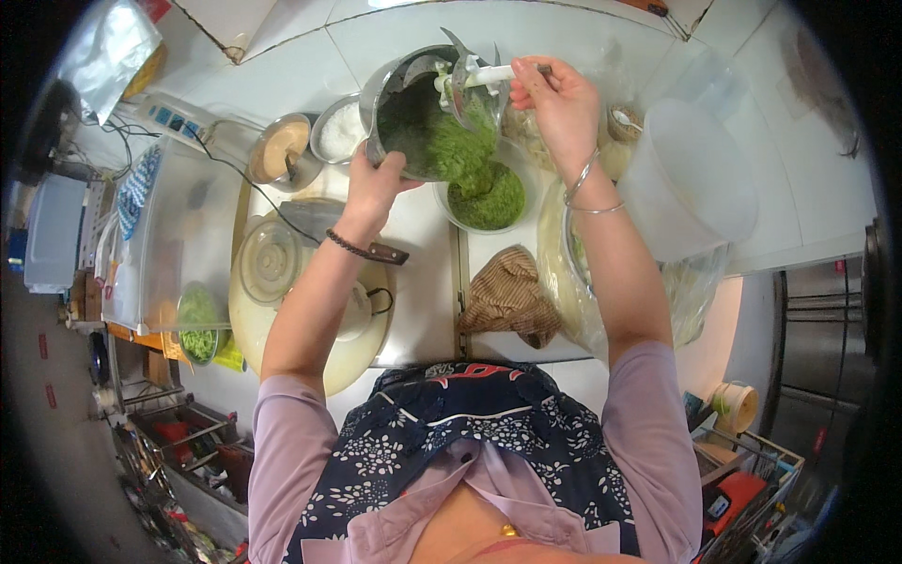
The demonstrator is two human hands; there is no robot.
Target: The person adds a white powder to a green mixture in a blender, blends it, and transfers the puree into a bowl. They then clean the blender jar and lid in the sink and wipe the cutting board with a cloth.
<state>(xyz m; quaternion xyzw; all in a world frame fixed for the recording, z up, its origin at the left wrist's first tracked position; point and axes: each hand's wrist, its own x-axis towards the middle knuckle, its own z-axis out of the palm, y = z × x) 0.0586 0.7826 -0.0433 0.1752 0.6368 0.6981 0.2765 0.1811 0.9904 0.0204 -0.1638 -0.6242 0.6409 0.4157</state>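
Observation:
My left hand (378, 185) grips the rim of a metal food-processor bowl (372, 84), tilted on its side over a round container. Green minced vegetable (461, 151) slides out of the bowl's mouth into the container (530, 201), where more of the mince lies. My right hand (560, 92) holds the white shaft of a chopping blade assembly (486, 75) by its end; the curved metal blades, with bits of green on them, are at the bowl's opening. Below the container lies a striped brown cloth (511, 296).
On the left are a bowl of white granules (341, 132), a pot of tan paste (282, 149), and a round cutting board (246, 331) bearing a cleaver (387, 254) and a clear lid (269, 259). A white plastic tub (683, 183) and plastic bags (564, 282) stand at right.

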